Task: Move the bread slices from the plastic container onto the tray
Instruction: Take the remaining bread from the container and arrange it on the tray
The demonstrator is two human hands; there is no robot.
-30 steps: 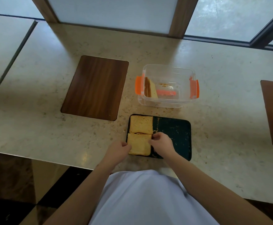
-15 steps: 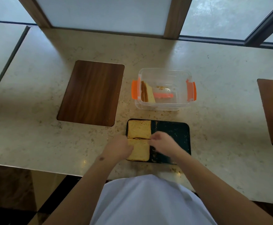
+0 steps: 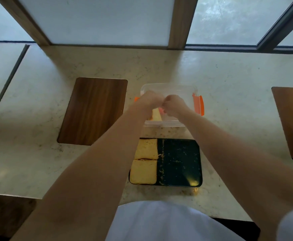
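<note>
Both the left hand (image 3: pixel 150 101) and right hand (image 3: pixel 174 106) are curled over the plastic container (image 3: pixel 187 91) at 12 o'clock from the tray (image 3: pixel 178 162), and I cannot tell if they hold the bread slice (image 3: pixel 156 115), which might tear if pinched hard.

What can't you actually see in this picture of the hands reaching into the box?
- Head view: left hand and right hand cover the plastic container; their grip is unclear.
- Bread slice inside: mostly hidden by the hands.
- Tray: its left edge is behind the left forearm.
</note>
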